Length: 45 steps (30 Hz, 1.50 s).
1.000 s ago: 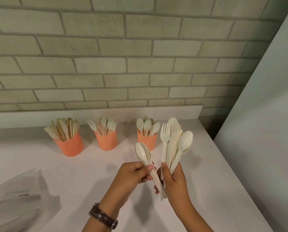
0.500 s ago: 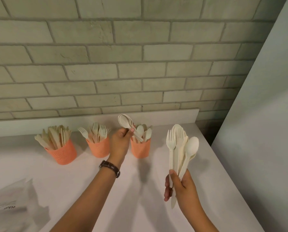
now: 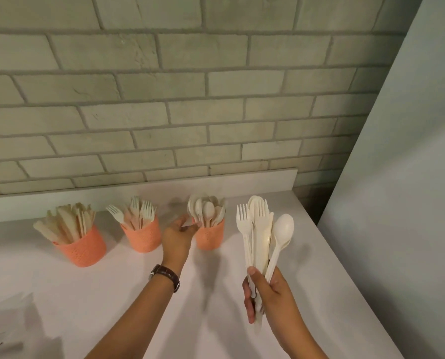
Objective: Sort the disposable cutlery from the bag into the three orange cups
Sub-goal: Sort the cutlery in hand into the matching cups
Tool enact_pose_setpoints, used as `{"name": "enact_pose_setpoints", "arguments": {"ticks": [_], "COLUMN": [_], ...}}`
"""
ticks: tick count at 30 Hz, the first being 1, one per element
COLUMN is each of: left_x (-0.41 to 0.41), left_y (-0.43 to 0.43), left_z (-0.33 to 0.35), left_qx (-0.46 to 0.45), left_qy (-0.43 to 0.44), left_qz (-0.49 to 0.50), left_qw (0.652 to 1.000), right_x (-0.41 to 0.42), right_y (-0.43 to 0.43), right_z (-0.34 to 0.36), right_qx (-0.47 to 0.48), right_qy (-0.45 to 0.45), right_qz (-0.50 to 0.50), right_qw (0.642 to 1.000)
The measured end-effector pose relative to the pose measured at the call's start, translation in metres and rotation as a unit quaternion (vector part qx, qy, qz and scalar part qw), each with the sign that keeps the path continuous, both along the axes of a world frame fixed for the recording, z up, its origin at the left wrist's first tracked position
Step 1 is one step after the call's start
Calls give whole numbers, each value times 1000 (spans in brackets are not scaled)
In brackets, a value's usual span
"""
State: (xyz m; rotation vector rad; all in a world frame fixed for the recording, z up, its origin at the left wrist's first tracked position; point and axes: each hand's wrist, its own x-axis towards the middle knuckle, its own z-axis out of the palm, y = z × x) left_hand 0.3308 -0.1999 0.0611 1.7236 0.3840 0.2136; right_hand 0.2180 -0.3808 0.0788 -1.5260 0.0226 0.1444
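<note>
Left hand [image 3: 178, 238]: fingers loose, apart, at spoon cup [image 3: 210, 237] rim.
Right hand [image 3: 269, 296]: fingers clamped on cutlery bundle [image 3: 260, 229] — near tabletop [image 3: 319, 281] right edge.
Bag [image 3: 9, 330]: print illegible.

Head camera, close above counter [image 3: 61, 294], facing forward-down toward brick wall [image 3: 216, 99] (single view).

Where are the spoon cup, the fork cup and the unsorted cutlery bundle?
spoon cup [image 3: 209, 238], head view, on its orange front wall.
fork cup [image 3: 142, 239], head view, on its orange front wall.
cutlery bundle [image 3: 260, 229], head view, on the broad middle piece above the grip.
</note>
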Motion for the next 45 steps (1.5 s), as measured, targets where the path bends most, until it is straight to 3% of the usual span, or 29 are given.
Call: {"name": "enact_pose_setpoints", "arguments": {"ticks": [3,8,12,23,36,45], "left_x": [-34,-97,-124,-146,-145,-137], "left_y": [1,8,21,56,69,68], "left_z": [12,34,43,49,58,50], "left_qx": [-37,-65,-85,-9,-167,-159], "left_qy": [-5,-7,-6,-21,6,22], "left_qz": [31,-28,-20,31,-92,-98], "left_qw": [999,997,996,999,982,982], "right_x": [-1,-4,-10,-23,-32,-27], "right_y": [13,44,74,128,122,116], "right_z": [1,-4,-10,-26,1,-2], "right_qx": [8,-15,-47,-231,-8,-15], "right_qy": [1,-11,-20,-116,9,12], "right_qz": [14,47,79,121,109,66], "right_qw": [1000,999,996,958,994,998]}}
